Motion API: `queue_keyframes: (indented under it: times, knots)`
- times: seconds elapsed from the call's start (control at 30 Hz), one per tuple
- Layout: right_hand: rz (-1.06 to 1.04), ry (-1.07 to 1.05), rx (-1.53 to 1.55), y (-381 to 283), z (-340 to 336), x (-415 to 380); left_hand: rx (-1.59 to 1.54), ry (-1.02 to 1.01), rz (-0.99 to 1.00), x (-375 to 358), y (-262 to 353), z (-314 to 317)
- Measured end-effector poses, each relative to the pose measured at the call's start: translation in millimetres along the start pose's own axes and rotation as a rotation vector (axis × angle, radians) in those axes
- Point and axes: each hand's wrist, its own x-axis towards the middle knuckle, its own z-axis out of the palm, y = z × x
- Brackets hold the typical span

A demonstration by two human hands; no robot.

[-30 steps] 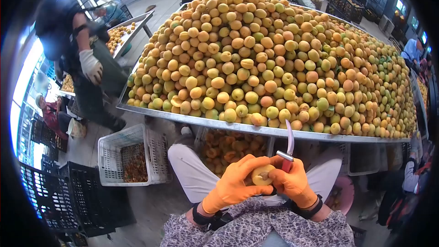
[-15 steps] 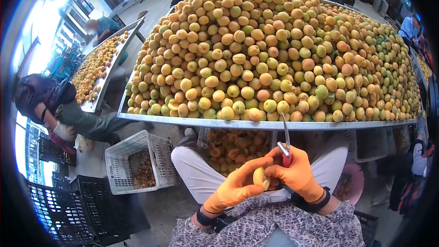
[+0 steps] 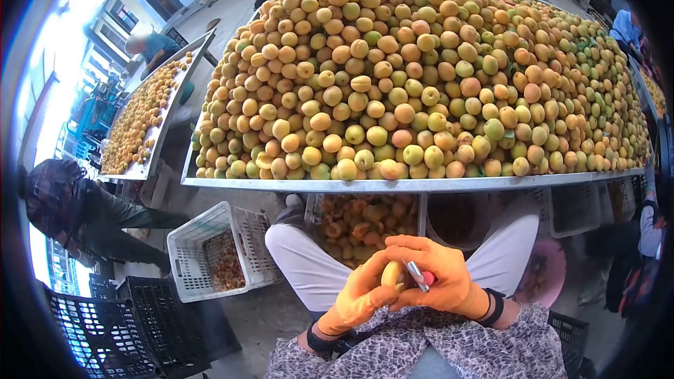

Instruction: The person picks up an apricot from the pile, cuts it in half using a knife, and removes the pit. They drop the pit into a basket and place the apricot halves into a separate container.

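My left hand (image 3: pixel 357 299), in an orange glove, is closed around a yellow apricot (image 3: pixel 392 275) held in front of my lap. Against it, my right hand (image 3: pixel 444 277), gloved the same way, grips a small knife (image 3: pixel 418 276) with a red handle and silver metal parts. Its blade is mostly hidden between the hands. Beyond them a metal-rimmed table (image 3: pixel 337 185) carries a large heap of apricots (image 3: pixel 379 98). Between my knees, under the table edge, stands a crate of opened apricot pieces (image 3: pixel 365 224).
A white crate (image 3: pixel 184 256) with brownish scraps stands at my left, near black crates (image 3: pixel 151 316). A pink basin (image 3: pixel 551 274) is by my right knee. Other people work around: one bent over (image 3: pixel 63 203) at left, others at a side table (image 3: pixel 151 158) and behind the heap.
The knife has turned down from pointing upward at the table, and my right hand has closed in over the apricot. The person at left has bent over further.
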Motion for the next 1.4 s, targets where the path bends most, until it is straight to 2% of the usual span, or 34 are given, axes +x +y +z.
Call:
queue_keyframes:
  times: [0.13, 0.23, 0.27, 0.33, 0.4, 0.43, 0.53, 0.57, 0.63, 0.7, 0.73, 0.77, 0.83, 0.9, 0.97, 1.03, 1.07, 1.1, 1.13, 1.17, 1.23, 1.3, 1.33, 1.37, 1.4]
  knots:
    - [0.057, 0.023, 0.119, 1.5, 8.1, -2.8, -0.007, 0.065, -0.025, -4.0, -7.0, 1.7]
    - [0.085, 0.032, 0.159, 3.8, 13.3, -6.9, 0.212, 0.064, 0.009, -5.9, -19.9, -6.3]
    - [0.086, 0.033, 0.16, 3.1, 14.7, -5.9, 0.573, 0.08, 0.245, -6.9, -31.2, -13.9]
    - [0.064, 0.083, 0.107, 1.1, 17.4, -3.2, 0.933, 0.093, 0.479, -3.6, -24.4, -8.7]
    - [0.069, 0.085, 0.125, 3.8, 18.9, -4.5, -0.066, 0.088, -0.038, -1.4, -10.5, 1.8]
    - [0.072, 0.081, 0.138, 4.9, 19.0, -5.0, -0.068, 0.089, -0.04, -1.7, -12.0, 2.9]
    - [0.077, 0.09, 0.121, 4.1, 19.2, -3.6, -0.338, 0.081, -0.023, -2.9, -18.4, 3.9]
    - [0.078, 0.091, 0.122, 4.5, 19.1, -5.0, -0.324, 0.074, -0.014, -3.0, -22.8, 0.5]
    - [0.273, 0.051, 0.372, 5.9, 16.9, -8.6, -0.309, 0.07, -0.001, -2.5, -23.0, 0.2]
    - [0.219, 0.067, 0.358, 0.6, 14.5, -8.5, 0.171, 0.131, 0.032, -0.8, -16.6, 4.8]
    - [0.267, 0.081, 0.401, -1.0, 15.0, -10.9, 0.173, 0.131, 0.033, -0.2, -18.6, 4.9]
    - [0.315, 0.094, 0.445, -1.6, 15.9, -12.3, -0.133, 0.105, 0.032, 0.6, -23.0, 4.6]
    - [0.267, 0.115, 0.434, -1.8, 18.4, -11.1, -0.439, 0.076, 0.031, 3.0, -31.9, 2.9]
    - [0.211, 0.127, 0.414, 1.1, 17.6, -9.0, -0.374, 0.166, -0.051, 7.6, -38.4, 0.2]
    - [0.078, 0.112, 0.126, 8.3, 17.7, -7.2, -0.018, 0.211, 0.069, 8.3, -38.5, -0.9]
    - [0.06, 0.085, 0.039, -0.4, 16.2, -5.0, -0.329, 0.11, 0.114, 17.0, -37.4, 2.1]
    - [0.082, 0.143, -0.012, 4.1, 18.8, -7.6, -0.201, 0.197, 0.121, 16.8, -38.9, 3.5]
    - [0.09, 0.18, -0.04, 9.8, 25.3, -6.3, -0.097, 0.202, 0.22, 17.6, -43.8, 0.3]
    - [0.224, 0.214, 0.091, 10.8, 32.0, -6.6, 0.006, 0.217, 0.319, 18.6, -49.3, -1.9]
    - [0.369, 0.227, 0.211, 14.9, 34.7, -7.7, -0.201, 0.197, 0.305, 22.1, -64.1, -5.4]
    - [0.333, 0.172, 0.285, 38.1, 36.1, -7.5, -0.058, 0.204, 0.188, 19.3, -46.0, -5.9]
    - [0.3, 0.074, 0.275, 34.2, 36.5, 2.5, -0.437, 0.143, 0.318, 27.9, -43.8, 2.8]
    - [-0.008, 0.034, -0.07, 25.9, 33.5, 9.9, -0.436, 0.176, 0.427, 21.6, -37.9, 12.3]
    - [-0.019, 0.02, -0.066, 28.4, 36.9, 11.8, -0.432, 0.185, 0.443, 20.7, -37.6, 10.3]
    - [0.141, 0.038, 0.11, 34.1, 41.8, 9.5, -0.339, 0.243, 0.446, 20.4, -42.7, 6.5]
